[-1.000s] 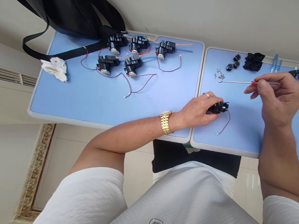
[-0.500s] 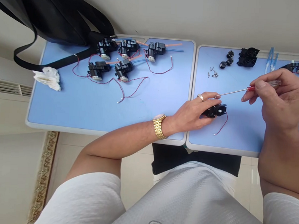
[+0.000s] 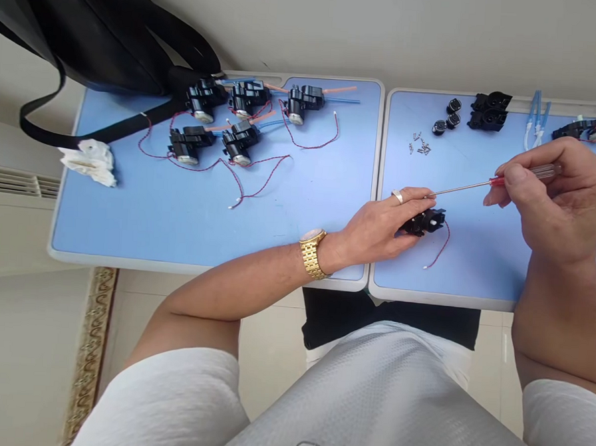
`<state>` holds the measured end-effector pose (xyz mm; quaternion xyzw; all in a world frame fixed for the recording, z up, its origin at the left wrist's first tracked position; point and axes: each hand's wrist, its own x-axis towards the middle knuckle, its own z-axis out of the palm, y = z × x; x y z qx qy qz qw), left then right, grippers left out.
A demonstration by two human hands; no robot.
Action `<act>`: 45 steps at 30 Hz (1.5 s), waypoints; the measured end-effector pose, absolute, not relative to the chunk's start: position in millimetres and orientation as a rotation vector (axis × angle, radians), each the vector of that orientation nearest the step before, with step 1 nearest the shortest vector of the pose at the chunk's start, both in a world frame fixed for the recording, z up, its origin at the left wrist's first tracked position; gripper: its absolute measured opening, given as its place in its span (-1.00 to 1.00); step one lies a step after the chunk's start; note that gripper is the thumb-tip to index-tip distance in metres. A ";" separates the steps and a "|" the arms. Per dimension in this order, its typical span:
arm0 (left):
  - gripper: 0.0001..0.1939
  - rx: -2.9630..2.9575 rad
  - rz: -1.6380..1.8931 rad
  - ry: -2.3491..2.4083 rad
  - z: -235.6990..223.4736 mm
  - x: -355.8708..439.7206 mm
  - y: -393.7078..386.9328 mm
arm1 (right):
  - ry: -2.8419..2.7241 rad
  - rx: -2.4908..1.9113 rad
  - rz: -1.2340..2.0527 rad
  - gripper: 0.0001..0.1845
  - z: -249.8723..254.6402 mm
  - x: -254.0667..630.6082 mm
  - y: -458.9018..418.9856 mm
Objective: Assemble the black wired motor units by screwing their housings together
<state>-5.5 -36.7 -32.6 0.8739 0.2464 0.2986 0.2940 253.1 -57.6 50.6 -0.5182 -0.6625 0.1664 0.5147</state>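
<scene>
Tables: two blue tables [image 3: 177, 233] stand edge to edge; the black unit [image 3: 422, 223] is held over the right one.
Bag: a black bag [image 3: 88, 32] lies far left of the unit, its strap across the left table's corner.
Left hand: the left hand [image 3: 372, 230], with gold watch [image 3: 311, 253] and ring [image 3: 396, 196], is closed around the unit.
Right hand: the right hand [image 3: 554, 196], right of the unit, pinches a screwdriver.
Wired units: five more units [image 3: 240, 140] with red wires sit on the left table, well left of the unit.
Tissue: a crumpled tissue [image 3: 89, 162] lies farther left.
Housings: black housings [image 3: 488, 111] lie beyond the unit.
Screwdriver: the red-handled screwdriver [image 3: 500, 182] has its tip just above the unit, at the left fingers.
Caps: small black caps [image 3: 446, 114] lie beyond the unit.
Screws: tiny screws [image 3: 419, 144] lie beyond the unit, nearer than the caps.
</scene>
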 end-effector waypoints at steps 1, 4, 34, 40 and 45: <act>-0.46 2.332 0.791 0.660 -32.5 -5.5 -36.7 | -1.598 -1.255 0.399 -0.91 50.8 252.9 -58.3; -0.45 2.332 0.774 0.668 -32.5 -5.8 -36.4 | -1.615 -1.286 0.395 -0.90 50.9 252.8 -59.4; -0.45 2.243 0.715 0.765 -28.5 -6.6 -34.7 | -1.849 -1.184 0.143 -0.90 56.4 262.4 -65.4; -0.59 2.071 0.727 0.793 -18.8 -2.5 -30.2 | -1.631 -1.187 0.201 -0.92 57.9 260.3 -71.2; -0.62 1.938 0.739 0.794 -12.7 -1.3 -30.3 | -1.659 -1.148 0.289 -0.89 62.7 254.9 -74.8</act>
